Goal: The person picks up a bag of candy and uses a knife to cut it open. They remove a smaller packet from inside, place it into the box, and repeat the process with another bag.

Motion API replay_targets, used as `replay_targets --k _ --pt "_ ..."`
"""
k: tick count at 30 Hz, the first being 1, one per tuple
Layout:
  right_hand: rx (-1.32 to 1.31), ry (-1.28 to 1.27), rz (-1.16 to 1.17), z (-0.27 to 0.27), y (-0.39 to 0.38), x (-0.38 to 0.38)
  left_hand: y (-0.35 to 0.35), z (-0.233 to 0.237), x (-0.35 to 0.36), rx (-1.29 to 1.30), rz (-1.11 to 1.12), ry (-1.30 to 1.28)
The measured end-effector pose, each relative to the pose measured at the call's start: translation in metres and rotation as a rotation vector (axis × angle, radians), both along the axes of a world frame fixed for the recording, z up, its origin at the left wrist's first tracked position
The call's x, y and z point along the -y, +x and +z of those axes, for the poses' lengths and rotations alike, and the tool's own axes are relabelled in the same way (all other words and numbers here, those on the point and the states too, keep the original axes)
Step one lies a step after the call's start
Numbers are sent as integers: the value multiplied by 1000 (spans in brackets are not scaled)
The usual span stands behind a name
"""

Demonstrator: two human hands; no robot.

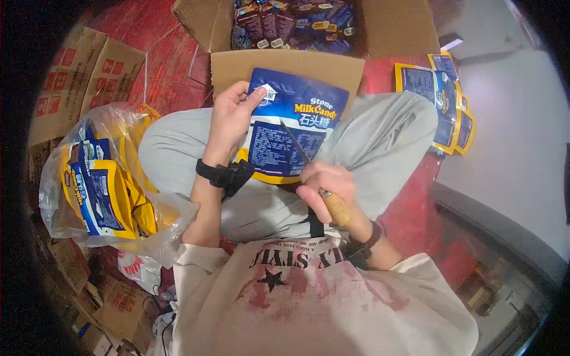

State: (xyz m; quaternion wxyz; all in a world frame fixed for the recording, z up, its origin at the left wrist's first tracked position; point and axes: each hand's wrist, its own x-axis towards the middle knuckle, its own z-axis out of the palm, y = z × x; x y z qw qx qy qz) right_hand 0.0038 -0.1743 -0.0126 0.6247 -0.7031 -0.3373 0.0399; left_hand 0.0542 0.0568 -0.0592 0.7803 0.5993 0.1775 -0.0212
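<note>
My left hand [233, 114] grips the upper left edge of a blue, white and yellow milk candy pouch [320, 98], thumb on its front. The pouch is tilted up over my lap, printed side facing me. My right hand [326, 187] is closed around a narrow-bladed knife [337, 209] with a wooden handle. Its thin dark blade points up and left, overlapping the pouch's printed panel in this view. The pouch's lower right corner is close to my right fingers.
An open cardboard box [398, 29] with dark candy packs [291, 26] stands ahead. Several more pouches [427, 101] lie on the red floor [169, 44] to the right. A clear plastic bag [56, 178] of pouches sits at my left, near a printed carton [77, 83].
</note>
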Motion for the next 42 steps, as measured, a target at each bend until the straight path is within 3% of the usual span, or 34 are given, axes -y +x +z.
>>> replay_targets --k 11,14,15,17,21,25,32,35,37,39,41,42 --pt "28 -92 41 -3 -32 17 0 2 -2 -9 35 73" --pt "48 -141 67 1 -35 17 0 4 -1 58 -53 403" --pt "48 -139 55 3 -34 18 0 10 3 61 -65 405" --pt "36 -219 122 10 -31 20 -1 24 15 58 -33 689" --pt "99 -205 70 15 -27 16 0 22 20 19 -49 830" --pt "149 -230 85 18 -25 19 2 12 19 53 -76 575" --pt "-62 -129 64 27 -9 27 3 24 30 -82 -139 642" --pt "-3 -131 -7 37 11 34 3 35 34 -95 -160 671" --pt "5 -125 -31 39 20 40 4 32 35 -79 -178 799" --pt "-79 -112 -98 41 26 44 3 42 41 -123 -180 1223" --pt "-102 -113 -139 40 29 46 1 46 48 -110 -169 1193" --pt "-110 -96 -161 37 30 48 0 40 50 95 -83 1319"
